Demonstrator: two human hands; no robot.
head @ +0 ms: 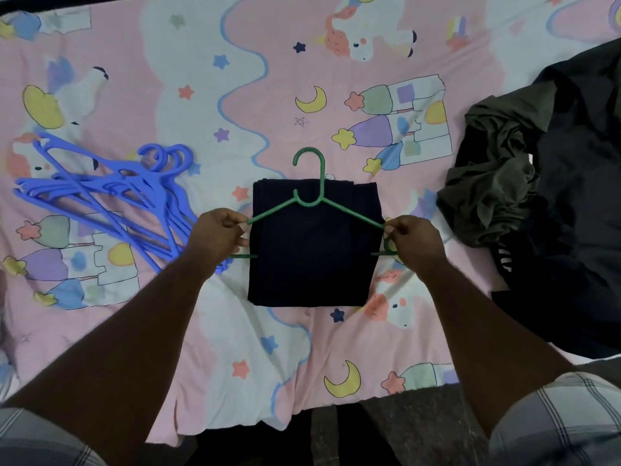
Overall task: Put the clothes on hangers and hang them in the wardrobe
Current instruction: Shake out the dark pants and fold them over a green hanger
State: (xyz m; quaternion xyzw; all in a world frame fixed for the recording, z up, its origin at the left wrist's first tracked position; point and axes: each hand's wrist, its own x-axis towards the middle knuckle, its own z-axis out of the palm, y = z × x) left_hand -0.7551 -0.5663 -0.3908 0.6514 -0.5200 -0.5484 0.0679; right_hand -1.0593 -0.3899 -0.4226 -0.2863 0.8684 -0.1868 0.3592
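From the head view we look down on a bed [100, 331] under a pink cartoon-print sheet. In the middle lies a folded dark navy garment [312, 260], draped over the lower bar of a green hanger [311, 200]; the bar shows only as short stubs sticking out on either side of the fabric, while the hook and sloping shoulders lie on top. Our left hand [218, 237] pinches the left end of the hanger and our right hand [415, 242] pinches the right end, fingers curled around the plastic on both sides.

We judge this garment is all but mounted; it seems ready to be lifted and carried off. No wardrobe shows in this view, so nothing can be counted as hung.

Plenty seems left. At the right edge of the bed sits a heap of dark clothes [554, 203], an olive piece crumpled on its left flank, none on hangers. To the left, just beside our left hand, lies a bundle of blue hangers [111, 196], all bare.

No container is in sight.
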